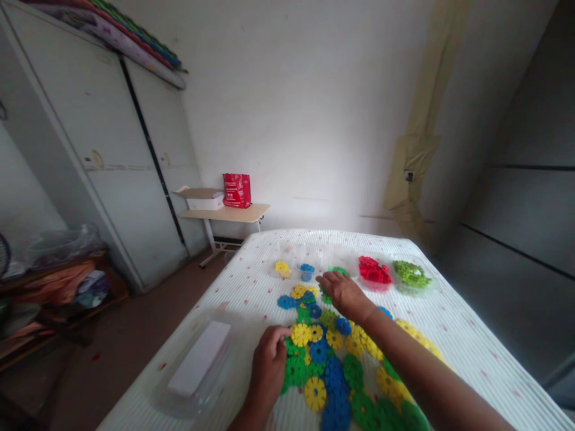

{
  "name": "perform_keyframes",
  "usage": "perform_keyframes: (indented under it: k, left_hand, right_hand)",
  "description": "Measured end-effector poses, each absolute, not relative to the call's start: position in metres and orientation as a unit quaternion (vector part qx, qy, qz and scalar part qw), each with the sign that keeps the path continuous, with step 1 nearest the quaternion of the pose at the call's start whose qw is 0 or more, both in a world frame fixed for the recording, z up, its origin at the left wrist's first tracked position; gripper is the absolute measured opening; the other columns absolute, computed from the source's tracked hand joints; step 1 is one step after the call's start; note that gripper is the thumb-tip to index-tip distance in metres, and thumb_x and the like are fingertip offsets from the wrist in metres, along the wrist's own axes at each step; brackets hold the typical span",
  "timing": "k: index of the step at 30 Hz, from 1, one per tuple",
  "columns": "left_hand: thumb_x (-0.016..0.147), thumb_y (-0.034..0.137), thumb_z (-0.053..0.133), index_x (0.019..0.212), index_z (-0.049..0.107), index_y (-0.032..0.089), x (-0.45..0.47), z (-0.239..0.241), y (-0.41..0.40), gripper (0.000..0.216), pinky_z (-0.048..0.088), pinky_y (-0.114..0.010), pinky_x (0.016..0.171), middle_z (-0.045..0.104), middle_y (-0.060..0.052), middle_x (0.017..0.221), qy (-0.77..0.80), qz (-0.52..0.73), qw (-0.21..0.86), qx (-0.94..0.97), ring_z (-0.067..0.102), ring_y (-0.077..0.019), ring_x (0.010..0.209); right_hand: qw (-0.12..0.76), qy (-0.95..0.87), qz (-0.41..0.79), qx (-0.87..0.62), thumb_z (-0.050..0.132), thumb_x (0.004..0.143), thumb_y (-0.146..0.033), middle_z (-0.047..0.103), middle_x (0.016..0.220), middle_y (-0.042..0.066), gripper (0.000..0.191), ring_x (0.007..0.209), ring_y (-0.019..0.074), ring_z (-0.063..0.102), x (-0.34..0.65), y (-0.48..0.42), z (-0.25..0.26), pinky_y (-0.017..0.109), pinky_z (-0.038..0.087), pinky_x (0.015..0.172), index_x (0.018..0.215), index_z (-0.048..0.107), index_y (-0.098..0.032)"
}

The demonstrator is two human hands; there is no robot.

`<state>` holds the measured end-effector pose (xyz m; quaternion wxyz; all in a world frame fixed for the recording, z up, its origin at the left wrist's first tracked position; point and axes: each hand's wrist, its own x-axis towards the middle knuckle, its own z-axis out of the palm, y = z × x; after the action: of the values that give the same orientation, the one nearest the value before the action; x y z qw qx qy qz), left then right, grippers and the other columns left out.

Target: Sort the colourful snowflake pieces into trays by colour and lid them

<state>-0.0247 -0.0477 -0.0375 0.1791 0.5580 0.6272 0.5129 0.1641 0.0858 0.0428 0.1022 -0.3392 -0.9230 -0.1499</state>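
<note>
My left hand [268, 366] is closed at the left edge of a pile of flower-shaped plastic discs, its fingertips beside a yellow disc [300, 334]. What it pinches, if anything, is hidden. My right hand [345, 295] reaches across the pile with its fingers stretched out, close to green discs [326, 296] under the fingers and in front of a clear container with green discs [340, 271]. Its underside is hidden. Between and below my hands lie blue discs [335, 383], green discs [296, 368] and more yellow ones [315, 393].
Along the far side stand containers with yellow discs [282, 268], blue discs [306, 272], red pieces [375, 272] and light green pieces [409, 273]. A clear tray with a white block [200, 358] lies left. Behind, a side table [245, 213] holds a red bag [236, 190].
</note>
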Motion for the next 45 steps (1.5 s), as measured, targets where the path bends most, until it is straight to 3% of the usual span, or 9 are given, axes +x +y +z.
perform_keyframes:
  k: [3, 11, 15, 18, 21, 25, 31, 37, 45]
  left_hand:
    - [0.076, 0.021, 0.040, 0.081, 0.063, 0.020, -0.024, -0.038, -0.047, 0.024, 0.047, -0.031, 0.078, 0.065, -0.005, 0.084, 0.625, 0.516, 0.176, 0.559, 0.061, -0.0181, 0.083]
    - [0.076, 0.020, 0.039, 0.081, 0.063, 0.019, -0.025, -0.037, -0.048, 0.024, 0.047, -0.031, 0.079, 0.065, -0.006, 0.085, 0.622, 0.515, 0.173, 0.564, 0.061, -0.0180, 0.084]
    - [0.076, 0.020, 0.039, 0.082, 0.063, 0.019, -0.025, -0.037, -0.048, 0.024, 0.047, -0.031, 0.078, 0.065, -0.005, 0.086, 0.623, 0.514, 0.179, 0.562, 0.060, -0.0178, 0.084]
    - [0.077, 0.021, 0.039, 0.082, 0.063, 0.019, -0.025, -0.038, -0.048, 0.024, 0.046, -0.031, 0.079, 0.065, -0.005, 0.086, 0.622, 0.515, 0.178, 0.562, 0.060, -0.0177, 0.084]
    - [0.078, 0.021, 0.039, 0.082, 0.063, 0.020, -0.025, -0.039, -0.048, 0.024, 0.046, -0.031, 0.079, 0.065, -0.005, 0.085, 0.620, 0.517, 0.173, 0.564, 0.060, -0.0177, 0.084]
    - [0.078, 0.022, 0.039, 0.082, 0.062, 0.019, -0.025, -0.040, -0.047, 0.024, 0.046, -0.031, 0.078, 0.065, -0.006, 0.086, 0.620, 0.513, 0.177, 0.566, 0.060, -0.0178, 0.084]
    - [0.078, 0.022, 0.040, 0.082, 0.063, 0.019, -0.026, -0.041, -0.047, 0.023, 0.047, -0.030, 0.076, 0.065, -0.005, 0.086, 0.622, 0.512, 0.171, 0.567, 0.061, -0.0179, 0.083]
    - [0.077, 0.021, 0.041, 0.081, 0.063, 0.020, -0.025, -0.040, -0.047, 0.023, 0.047, -0.030, 0.077, 0.066, -0.005, 0.085, 0.621, 0.516, 0.169, 0.565, 0.061, -0.0178, 0.083]
    - [0.077, 0.021, 0.041, 0.081, 0.063, 0.020, -0.024, -0.039, -0.048, 0.022, 0.047, -0.030, 0.077, 0.066, -0.005, 0.085, 0.625, 0.514, 0.174, 0.561, 0.061, -0.0178, 0.083]
  right_hand:
    - [0.130, -0.938, -0.142, -0.288, 0.040, 0.086, -0.008, 0.053, 0.124, 0.012, 0.045, 0.109, 0.0237, 0.049, 0.168, 0.084, 0.039, 0.039, 0.040, 0.090, 0.130, 0.044, -0.019]
    - [0.149, -0.944, -0.105, -0.275, 0.041, 0.084, -0.006, 0.055, 0.121, 0.015, 0.047, 0.111, 0.0232, 0.050, 0.163, 0.086, 0.033, 0.041, 0.041, 0.093, 0.130, 0.045, -0.016]
    - [0.217, -0.921, -0.021, -0.324, 0.052, 0.077, -0.010, 0.054, 0.121, 0.015, 0.057, 0.111, 0.0233, 0.051, 0.166, 0.089, 0.029, 0.040, 0.043, 0.092, 0.132, 0.040, -0.016]
    - [0.262, -0.876, 0.067, -0.399, 0.060, 0.073, -0.017, 0.056, 0.116, 0.014, 0.062, 0.100, 0.0217, 0.058, 0.171, 0.084, 0.025, 0.035, 0.048, 0.083, 0.132, 0.038, -0.017]
    - [0.225, -0.869, 0.101, -0.430, 0.060, 0.072, -0.017, 0.058, 0.112, 0.015, 0.060, 0.096, 0.0220, 0.060, 0.178, 0.071, 0.020, 0.033, 0.048, 0.082, 0.129, 0.042, -0.015]
    - [0.164, -0.879, 0.100, -0.435, 0.059, 0.071, -0.016, 0.053, 0.122, 0.015, 0.060, 0.105, 0.0242, 0.057, 0.189, 0.052, 0.011, 0.034, 0.045, 0.088, 0.129, 0.044, -0.018]
    - [0.147, -0.898, 0.101, -0.402, 0.056, 0.071, -0.014, 0.051, 0.124, 0.012, 0.060, 0.106, 0.0218, 0.055, 0.207, 0.039, 0.011, 0.031, 0.043, 0.090, 0.129, 0.045, -0.020]
    - [0.097, -0.894, 0.057, -0.434, 0.055, 0.070, -0.014, 0.056, 0.119, 0.014, 0.054, 0.102, 0.0264, 0.057, 0.228, 0.035, 0.023, 0.038, 0.043, 0.088, 0.124, 0.051, -0.016]
    - [0.158, -0.882, 0.094, -0.434, 0.061, 0.068, -0.018, 0.061, 0.117, 0.011, 0.057, 0.108, 0.0269, 0.054, 0.235, 0.041, 0.025, 0.041, 0.043, 0.091, 0.124, 0.051, -0.020]
